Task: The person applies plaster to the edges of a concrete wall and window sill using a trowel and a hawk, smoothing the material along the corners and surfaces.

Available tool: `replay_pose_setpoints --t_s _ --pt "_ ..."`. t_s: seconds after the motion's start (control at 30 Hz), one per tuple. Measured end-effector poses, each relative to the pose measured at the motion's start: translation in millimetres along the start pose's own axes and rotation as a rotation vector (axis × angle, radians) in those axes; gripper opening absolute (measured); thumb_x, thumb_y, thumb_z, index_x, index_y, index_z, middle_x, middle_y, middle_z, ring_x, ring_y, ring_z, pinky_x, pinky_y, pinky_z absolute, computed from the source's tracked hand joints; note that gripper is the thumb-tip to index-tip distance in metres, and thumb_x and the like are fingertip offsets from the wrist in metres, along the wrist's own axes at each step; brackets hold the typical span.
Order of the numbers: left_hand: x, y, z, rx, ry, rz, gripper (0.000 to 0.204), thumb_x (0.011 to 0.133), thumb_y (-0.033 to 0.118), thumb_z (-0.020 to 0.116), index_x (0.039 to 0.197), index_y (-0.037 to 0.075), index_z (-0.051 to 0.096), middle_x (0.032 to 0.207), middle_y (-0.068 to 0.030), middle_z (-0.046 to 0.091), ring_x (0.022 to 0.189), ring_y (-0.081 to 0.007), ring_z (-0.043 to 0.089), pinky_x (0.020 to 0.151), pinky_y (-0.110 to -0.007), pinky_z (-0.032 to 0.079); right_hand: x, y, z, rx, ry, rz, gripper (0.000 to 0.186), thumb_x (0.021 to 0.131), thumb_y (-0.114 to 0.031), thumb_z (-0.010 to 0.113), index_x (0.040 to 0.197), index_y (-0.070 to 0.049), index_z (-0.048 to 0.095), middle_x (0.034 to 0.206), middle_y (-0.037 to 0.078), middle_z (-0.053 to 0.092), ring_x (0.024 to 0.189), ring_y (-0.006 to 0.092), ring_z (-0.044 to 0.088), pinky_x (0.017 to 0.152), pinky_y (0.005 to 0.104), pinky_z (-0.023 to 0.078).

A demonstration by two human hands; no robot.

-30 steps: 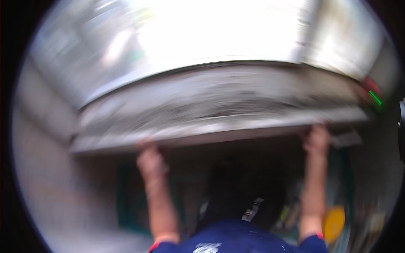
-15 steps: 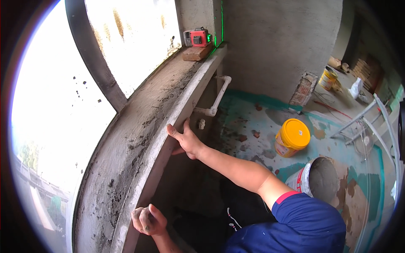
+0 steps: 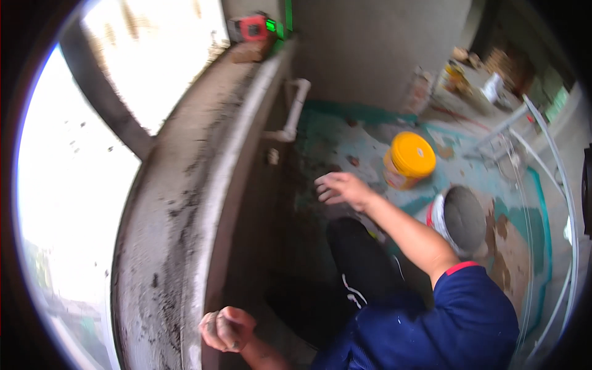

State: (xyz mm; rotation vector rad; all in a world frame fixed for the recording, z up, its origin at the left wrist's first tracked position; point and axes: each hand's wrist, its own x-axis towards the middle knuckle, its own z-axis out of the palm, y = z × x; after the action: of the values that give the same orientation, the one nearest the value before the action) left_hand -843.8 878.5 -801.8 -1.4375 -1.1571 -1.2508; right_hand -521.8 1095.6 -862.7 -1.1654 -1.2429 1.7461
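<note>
My left hand point(image 3: 227, 328) is curled closed at the near end of a long pale board edge point(image 3: 211, 228) along the sill; I cannot make out whether it grips anything. My right hand point(image 3: 341, 190) is in the air to the right of the board, open with its fingers apart. Along the board runs a rough grey sill point(image 3: 154, 259) with dark crumbs. At its far end a red laser level point(image 3: 253, 28) with green light sits on a brick point(image 3: 246, 54). A white pipe point(image 3: 296, 105) juts out below the board.
A yellow lidded bucket point(image 3: 413, 154) and a bucket of grey mortar point(image 3: 461, 219) stand on the stained floor at right. A metal ladder point(image 3: 549, 160) is beyond them. Glass panes point(image 3: 74, 185) line the left. A grey wall point(image 3: 364, 43) closes the far end.
My view has swung from facing the sill squarely to looking along it. Since half a second ago my right hand has let go of the board edge and moved right; the picture has shifted.
</note>
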Motion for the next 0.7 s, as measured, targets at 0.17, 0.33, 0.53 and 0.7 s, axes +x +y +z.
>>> replay_pose_setpoints --t_s 0.17,0.33,0.53,0.7 --pt "-14 -13 -1 0.11 0.019 0.111 0.03 0.087 0.012 0.065 0.065 -0.004 0.052 0.059 -0.015 0.054 0.049 -0.027 0.053 0.045 -0.034 0.045 -72 124 -175 -0.221 0.722 0.183 0.028 0.089 -0.032 0.059 0.087 -0.004 0.065 0.077 0.003 0.064 0.064 0.0131 0.06 0.057 0.0256 0.048" --pt "7 0 21 0.366 0.111 0.115 0.034 0.084 0.028 0.068 0.06 0.006 0.056 0.058 -0.0062 0.05 0.042 -0.0203 0.045 0.037 -0.034 0.032 -85 223 -232 -0.939 0.768 0.294 0.039 0.089 -0.04 0.055 0.083 -0.003 0.063 0.083 0.021 0.065 0.079 0.0351 0.064 0.069 0.0432 0.049" --pt "7 -13 16 0.535 0.003 0.165 0.041 0.087 0.03 0.064 0.056 0.007 0.05 0.052 -0.0066 0.043 0.042 -0.023 0.04 0.04 -0.037 0.031 -51 286 -204 -0.933 0.508 0.585 0.031 0.08 -0.028 0.06 0.091 0.0 0.068 0.089 0.024 0.065 0.084 0.0393 0.064 0.077 0.0459 0.052" --pt "17 -8 30 0.697 -0.063 0.355 0.048 0.09 0.033 0.058 0.05 0.009 0.045 0.052 -0.0079 0.042 0.044 -0.0271 0.041 0.043 -0.042 0.03 -36 329 -179 -1.012 0.171 0.346 0.039 0.082 -0.027 0.062 0.114 -0.005 0.057 0.117 0.021 0.059 0.109 0.0367 0.057 0.093 0.0443 0.045"
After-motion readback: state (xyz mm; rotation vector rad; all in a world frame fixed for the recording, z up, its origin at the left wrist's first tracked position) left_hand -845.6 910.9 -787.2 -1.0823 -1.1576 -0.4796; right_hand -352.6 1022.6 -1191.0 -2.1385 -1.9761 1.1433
